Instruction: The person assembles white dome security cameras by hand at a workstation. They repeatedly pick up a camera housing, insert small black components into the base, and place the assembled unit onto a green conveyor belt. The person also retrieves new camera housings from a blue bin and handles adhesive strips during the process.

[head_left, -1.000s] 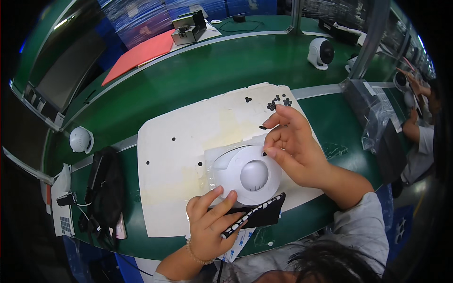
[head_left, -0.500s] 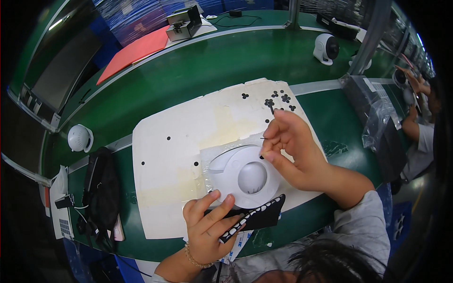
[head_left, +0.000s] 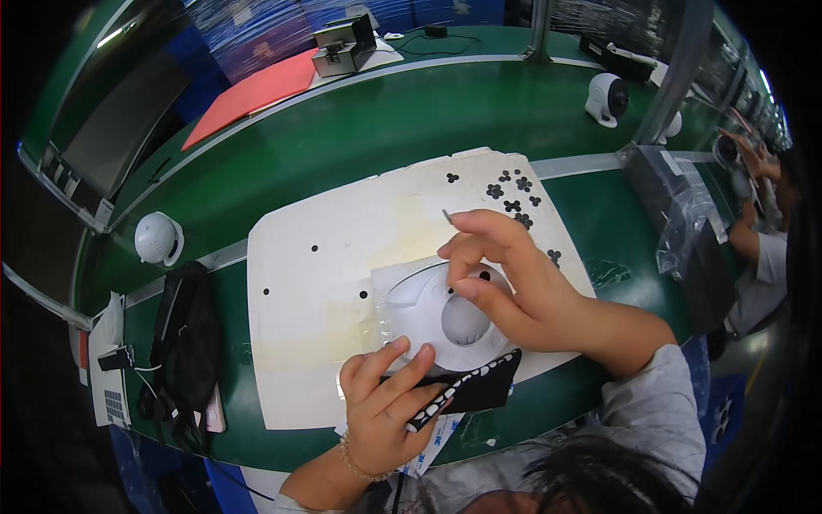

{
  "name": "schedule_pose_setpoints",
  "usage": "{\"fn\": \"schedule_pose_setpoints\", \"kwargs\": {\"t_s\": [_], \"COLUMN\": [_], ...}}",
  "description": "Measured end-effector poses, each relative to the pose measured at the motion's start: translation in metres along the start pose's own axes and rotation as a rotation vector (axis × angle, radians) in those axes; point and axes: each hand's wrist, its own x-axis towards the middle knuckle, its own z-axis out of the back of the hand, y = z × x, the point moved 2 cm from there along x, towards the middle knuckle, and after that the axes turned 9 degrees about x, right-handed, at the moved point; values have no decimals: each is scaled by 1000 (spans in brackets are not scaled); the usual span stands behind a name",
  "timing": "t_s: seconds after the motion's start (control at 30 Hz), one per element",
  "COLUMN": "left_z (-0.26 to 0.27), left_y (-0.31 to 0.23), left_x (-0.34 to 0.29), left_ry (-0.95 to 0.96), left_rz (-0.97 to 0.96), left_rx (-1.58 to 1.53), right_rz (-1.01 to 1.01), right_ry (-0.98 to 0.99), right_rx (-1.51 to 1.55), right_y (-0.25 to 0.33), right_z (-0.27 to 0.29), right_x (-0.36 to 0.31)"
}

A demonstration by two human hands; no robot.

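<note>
A white round plastic housing (head_left: 419,338) with a raised central dome lies on a clear bag in front of me. My left hand (head_left: 381,407) has its fingertips at the housing's near edge. It also grips a folded black sheet (head_left: 479,390) with rows of white round spots along its edge. My right hand (head_left: 527,287) is over the housing's far right side, its thumb and a finger closed near a small black dot. A thin dark sliver (head_left: 447,217) shows at the raised index fingertip. One black round pad (head_left: 485,276) sits on the housing's rim.
Beneath is a white board (head_left: 300,360) with loose black dots and clusters. White cameras stand at left (head_left: 158,238) and far right (head_left: 606,98). A black bag (head_left: 184,343) lies left, a dark box (head_left: 672,197) right. A co-worker's arm (head_left: 749,231) shows at far right.
My right hand has shifted left over the housing, uncovering the black pad on its rim and more black clusters. The thin sliver has risen with the index finger. My left hand stays in place.
</note>
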Motion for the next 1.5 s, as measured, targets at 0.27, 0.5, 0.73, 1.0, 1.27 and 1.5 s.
{"fn": "schedule_pose_setpoints", "kwargs": {"t_s": [0.27,0.5,0.73,1.0,1.27,1.5], "left_z": [0,-1,-2,1,-4,-5], "left_y": [1,2,3,1,3,4], "left_x": [-2,-2,-2,-1,-1,-1], "left_ry": [7,5,-2,22,-22,-29], "left_rz": [7,-3,-6,-7,0,13], "left_rx": [-10,2,6,-16,-43,-51], "right_rz": [-71,47,258,40,-71,-67], "right_ry": [68,-44,71,14,146,160], "right_rx": [112,-32,-592,-238,-224,-247], "right_y": [-6,-6,11,15,18,19], "right_z": [-10,-15,-11,-8,-17,-19], "right_x": [6,-1,-5,-27,-29,-28]}}
